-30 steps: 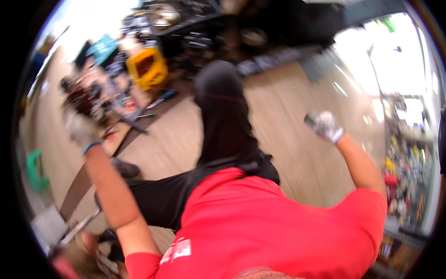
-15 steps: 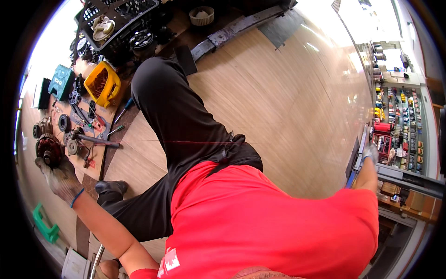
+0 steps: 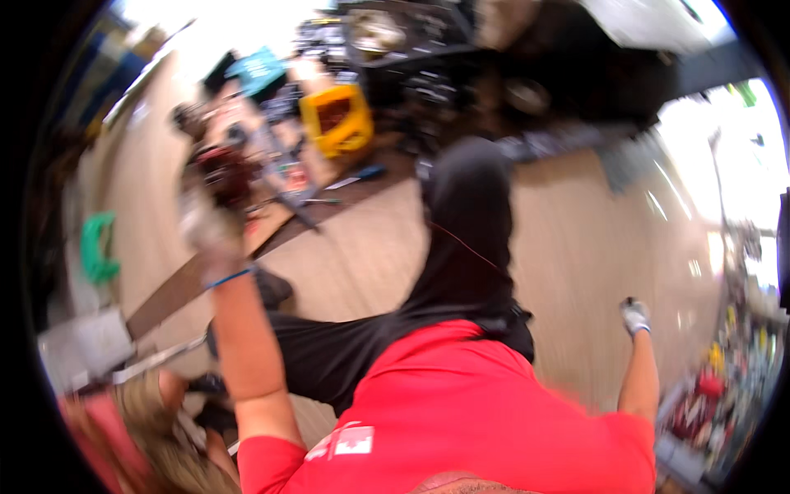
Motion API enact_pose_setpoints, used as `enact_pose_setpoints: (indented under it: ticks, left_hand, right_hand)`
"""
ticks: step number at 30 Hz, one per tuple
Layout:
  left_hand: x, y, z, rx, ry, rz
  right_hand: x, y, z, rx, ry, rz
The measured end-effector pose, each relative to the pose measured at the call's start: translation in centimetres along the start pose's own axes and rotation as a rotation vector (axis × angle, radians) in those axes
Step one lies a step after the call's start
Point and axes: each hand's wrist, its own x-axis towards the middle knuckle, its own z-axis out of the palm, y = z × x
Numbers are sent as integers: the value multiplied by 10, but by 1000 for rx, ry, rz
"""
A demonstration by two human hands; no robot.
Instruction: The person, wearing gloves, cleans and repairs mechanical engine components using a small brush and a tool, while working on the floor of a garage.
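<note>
My left hand (image 3: 212,229), in a pale work glove with a blue cuff, is smeared by motion. It grips a round dark-red part (image 3: 224,174) that looks like a wound motor part. Around it on the floor mat lie a hammer (image 3: 288,206) and blue-handled and green-handled screwdrivers. My right hand (image 3: 635,316), gloved in white and grey, hangs out to the right over the floor. Its fingers are closed, with a small dark tip showing at them that I cannot name.
A yellow container (image 3: 352,132) of reddish bits and a teal case (image 3: 257,72) stand beyond the tools. A black crate (image 3: 411,41) of parts is farther back. At left are a green handle-shaped thing (image 3: 99,247) and a seated person (image 3: 148,412). Crowded shelves (image 3: 732,362) line the right.
The view has swung, so the mat and tools sit farther right. My right hand has come away from the shelf edge at the right. The round part stays with my left hand.
</note>
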Motion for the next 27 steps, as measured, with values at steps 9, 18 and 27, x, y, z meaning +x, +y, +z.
enact_pose_setpoints:
  ticks: [9,18,27]
  left_hand:
    - [-33,22,49,-44,-248,279]
    - [-44,37,49,426,-168,455]
    - [-32,39,30,414,-314,95]
  right_hand:
    - [-162,-529,-255,1151,-65,-1303]
    - [-257,-649,-230,873,-1346,-1447]
    - [-220,-666,-212,445,-29,-1900]
